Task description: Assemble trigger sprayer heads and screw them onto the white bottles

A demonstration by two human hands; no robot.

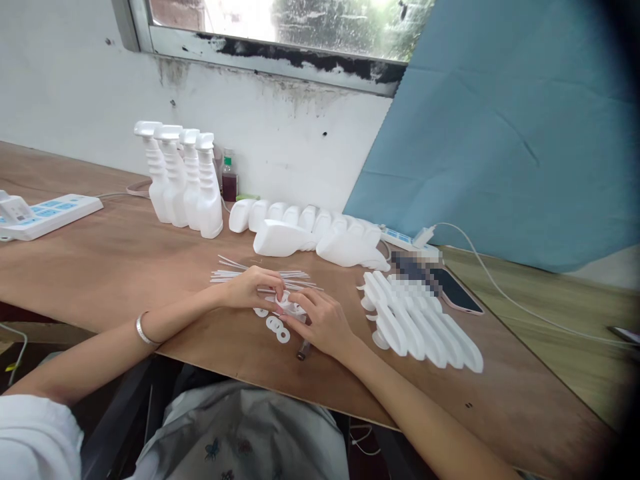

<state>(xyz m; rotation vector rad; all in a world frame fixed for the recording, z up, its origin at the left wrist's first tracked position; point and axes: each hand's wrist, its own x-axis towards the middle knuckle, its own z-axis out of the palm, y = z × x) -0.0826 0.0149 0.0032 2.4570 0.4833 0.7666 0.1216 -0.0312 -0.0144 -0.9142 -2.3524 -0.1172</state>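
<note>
My left hand [257, 288] and my right hand [320, 317] meet over the table, fingertips closed around a small white plastic part [285, 301]. Fingers cover much of it, so its exact kind is unclear. Just below lie several flat white washers [283, 335], some overlapping. Thin white dip tubes [227, 275] are spread behind both hands. Under my right hand, a small dark-ended object [303, 350] sticks out, partly hidden. To the right, white trigger spray heads [420, 323] lie side by side in a row.
Several white spray bottles [209, 193] stand upright at the back left, beside a small bottle of dark liquid [230, 183]. More white bottles [283, 237] lie along the wall. A phone [457, 292] rests at right; a power strip [55, 215] sits at far left.
</note>
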